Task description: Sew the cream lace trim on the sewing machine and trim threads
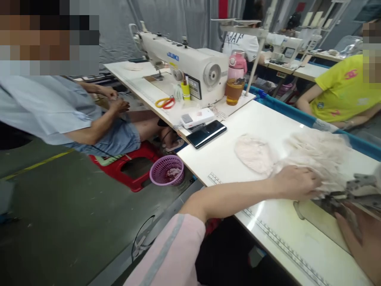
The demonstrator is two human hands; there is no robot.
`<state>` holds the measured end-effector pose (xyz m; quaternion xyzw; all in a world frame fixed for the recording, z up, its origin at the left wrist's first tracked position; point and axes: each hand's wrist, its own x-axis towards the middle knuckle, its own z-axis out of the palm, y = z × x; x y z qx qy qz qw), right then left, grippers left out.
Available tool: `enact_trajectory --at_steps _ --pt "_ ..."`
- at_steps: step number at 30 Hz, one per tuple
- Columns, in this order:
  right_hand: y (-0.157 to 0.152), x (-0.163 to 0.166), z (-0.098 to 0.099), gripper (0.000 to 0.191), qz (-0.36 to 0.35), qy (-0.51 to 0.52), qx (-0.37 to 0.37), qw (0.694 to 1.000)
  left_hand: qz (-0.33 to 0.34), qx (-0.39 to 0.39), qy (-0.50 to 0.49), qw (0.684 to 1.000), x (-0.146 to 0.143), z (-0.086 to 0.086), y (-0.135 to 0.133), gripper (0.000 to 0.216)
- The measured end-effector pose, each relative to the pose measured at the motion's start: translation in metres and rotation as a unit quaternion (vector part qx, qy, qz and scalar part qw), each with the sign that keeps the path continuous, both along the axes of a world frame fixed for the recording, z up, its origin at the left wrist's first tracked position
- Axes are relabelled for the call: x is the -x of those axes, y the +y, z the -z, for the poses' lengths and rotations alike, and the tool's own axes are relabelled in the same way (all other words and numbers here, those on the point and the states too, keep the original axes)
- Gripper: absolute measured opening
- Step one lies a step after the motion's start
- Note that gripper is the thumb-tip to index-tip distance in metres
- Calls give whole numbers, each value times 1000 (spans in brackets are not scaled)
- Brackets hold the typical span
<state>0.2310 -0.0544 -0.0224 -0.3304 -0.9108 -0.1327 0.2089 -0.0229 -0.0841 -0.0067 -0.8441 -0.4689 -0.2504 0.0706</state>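
Observation:
My left hand reaches across the white table with its fingers curled into the near edge of a bunched heap of thin cream fabric. A flat, rounded piece of the same pale fabric lies just left of the heap. At the right edge, my right hand is beside the blurred metal foot area of a sewing machine. This hand is partly cut off and smeared, so its grip is unclear. Below the machine's foot shows a yellowish plate set in the tabletop.
A dark phone lies on the table's left edge. Beyond stand another sewing machine, orange-handled scissors and a pink bottle. One person sits left on a red stool, another right in yellow. A purple basket stands below.

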Motion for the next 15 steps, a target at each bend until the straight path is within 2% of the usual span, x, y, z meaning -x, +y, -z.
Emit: enact_trajectory --at_steps 4,10,15 --pt "-8 5 -4 35 -2 5 -17 1000 12 -11 14 1000 2 1 2 36" --pt "-15 5 -1 43 52 18 40 998 20 -27 31 999 -2 3 3 37" --pt "-11 -3 7 43 34 30 29 999 10 -26 65 998 -5 2 2 42"
